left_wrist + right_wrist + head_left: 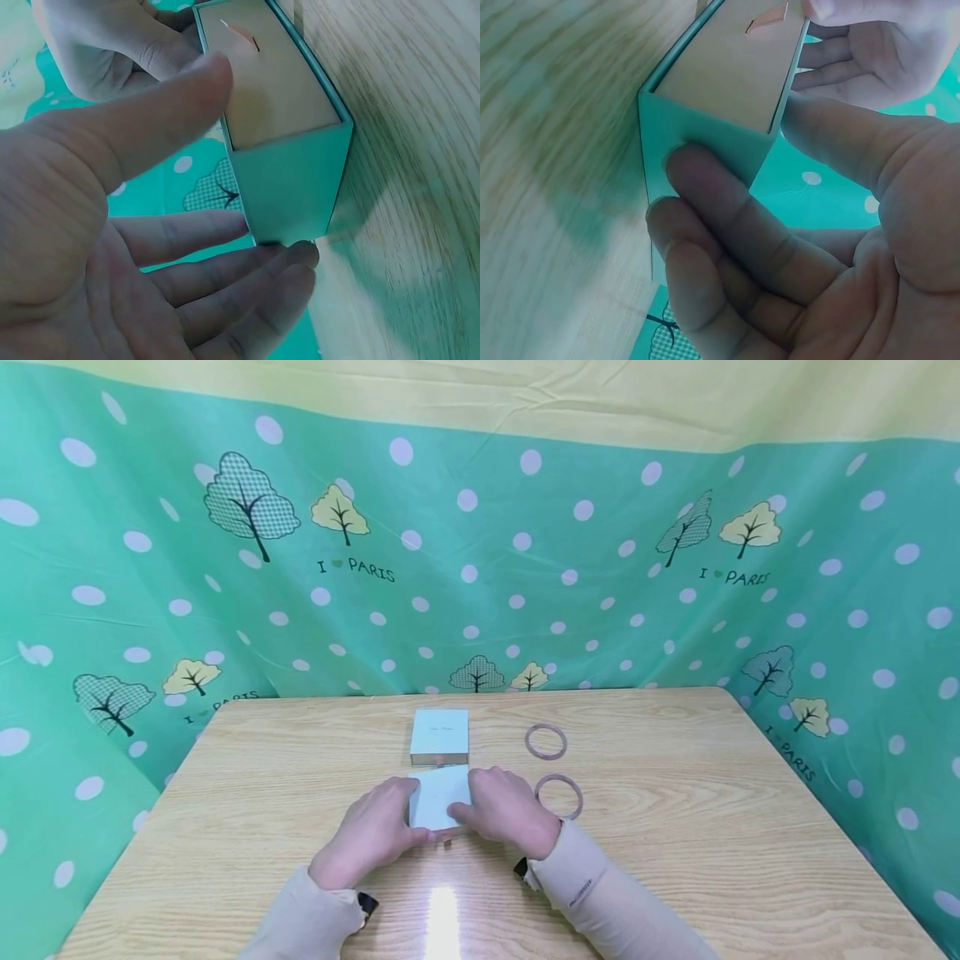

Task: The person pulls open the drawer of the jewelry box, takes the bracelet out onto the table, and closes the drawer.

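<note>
A small pale blue drawer-style gift box (441,798) lies on the table between both hands. My left hand (381,823) grips its left side, with the thumb by the front corner and the fingers reaching to the far corner. On the opposite side my right hand (506,806) holds the box, its thumb across the top and its fingers along the right wall. The box's beige drawer front (281,82) carries a small pinkish ribbon tab (769,18). Directly behind stands a second pale blue box (440,732), its front facing me.
Two mauve bangles lie flat to the right: a far bangle (546,742) and a near bangle (559,797), the latter close to my right wrist. The wooden table (300,752) ends at a green dotted curtain (465,543) behind.
</note>
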Available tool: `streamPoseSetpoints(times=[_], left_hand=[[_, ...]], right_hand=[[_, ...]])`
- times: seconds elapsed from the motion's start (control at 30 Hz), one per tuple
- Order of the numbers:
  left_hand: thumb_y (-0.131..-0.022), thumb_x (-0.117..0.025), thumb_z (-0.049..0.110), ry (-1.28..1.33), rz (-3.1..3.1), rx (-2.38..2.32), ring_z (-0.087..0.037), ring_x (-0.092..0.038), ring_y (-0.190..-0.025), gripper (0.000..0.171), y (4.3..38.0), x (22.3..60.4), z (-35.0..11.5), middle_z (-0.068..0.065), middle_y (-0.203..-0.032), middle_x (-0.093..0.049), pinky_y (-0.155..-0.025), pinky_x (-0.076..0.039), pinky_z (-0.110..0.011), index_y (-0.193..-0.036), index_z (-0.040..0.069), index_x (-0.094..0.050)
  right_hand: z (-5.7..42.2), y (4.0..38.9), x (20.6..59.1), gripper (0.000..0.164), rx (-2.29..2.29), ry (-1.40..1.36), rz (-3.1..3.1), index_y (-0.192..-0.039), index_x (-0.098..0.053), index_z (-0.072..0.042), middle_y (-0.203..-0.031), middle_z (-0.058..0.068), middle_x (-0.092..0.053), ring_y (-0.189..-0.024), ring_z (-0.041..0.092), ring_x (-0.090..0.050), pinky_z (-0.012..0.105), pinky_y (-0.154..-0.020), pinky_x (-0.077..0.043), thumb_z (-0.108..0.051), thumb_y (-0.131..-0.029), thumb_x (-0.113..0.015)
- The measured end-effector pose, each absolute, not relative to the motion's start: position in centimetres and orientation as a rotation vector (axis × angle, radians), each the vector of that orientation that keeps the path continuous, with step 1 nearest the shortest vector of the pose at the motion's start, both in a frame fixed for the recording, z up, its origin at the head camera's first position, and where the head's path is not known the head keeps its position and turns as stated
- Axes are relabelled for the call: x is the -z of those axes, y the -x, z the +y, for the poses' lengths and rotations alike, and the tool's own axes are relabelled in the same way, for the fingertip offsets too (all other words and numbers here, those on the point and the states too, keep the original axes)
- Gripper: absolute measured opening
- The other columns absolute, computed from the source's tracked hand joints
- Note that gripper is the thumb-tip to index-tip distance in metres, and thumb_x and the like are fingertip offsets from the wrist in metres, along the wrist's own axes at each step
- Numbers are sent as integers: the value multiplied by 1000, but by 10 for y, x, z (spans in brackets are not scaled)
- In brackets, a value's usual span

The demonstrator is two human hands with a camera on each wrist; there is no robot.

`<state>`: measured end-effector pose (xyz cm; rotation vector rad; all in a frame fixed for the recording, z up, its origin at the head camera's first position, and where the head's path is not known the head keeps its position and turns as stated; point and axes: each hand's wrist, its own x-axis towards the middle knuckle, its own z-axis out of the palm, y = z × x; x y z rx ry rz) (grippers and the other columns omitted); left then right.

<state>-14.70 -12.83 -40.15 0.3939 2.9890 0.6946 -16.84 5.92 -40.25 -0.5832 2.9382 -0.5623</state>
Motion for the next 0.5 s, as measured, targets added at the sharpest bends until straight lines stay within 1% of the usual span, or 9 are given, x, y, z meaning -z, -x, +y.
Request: streamPoseSetpoints(times=[0.1,0.3,0.5], left_hand=[[-68,-87,26,-390,2987,-716,-18,-56,-87,59,147,402,-128,-12,-109,-63,-77,-50,-40,-114,0,-63],[-68,-86,20,-402,2975,-768,-17,-53,-83,50,148,403,-129,-9,-102,-63,-74,-49,-37,-108,-1,-65],[-68,-86,16,-406,2973,-770,-18,-53,-83,49,149,403,-128,-10,-102,-63,-76,-49,-37,-109,-2,-65]], right_hand=[[59,168,402,31,581,571,2918,-79,-60,-8,-56,-1,-50,-44,9,-39,24,-38,-35,-36,-86,-69],[58,168,400,30,607,559,2893,-80,-61,-7,-57,-1,-51,-45,10,-40,24,-39,-36,-35,-86,-70],[58,167,399,29,641,561,2874,-80,-61,-6,-57,-1,-51,-45,10,-41,24,-40,-36,-32,-85,-71]])
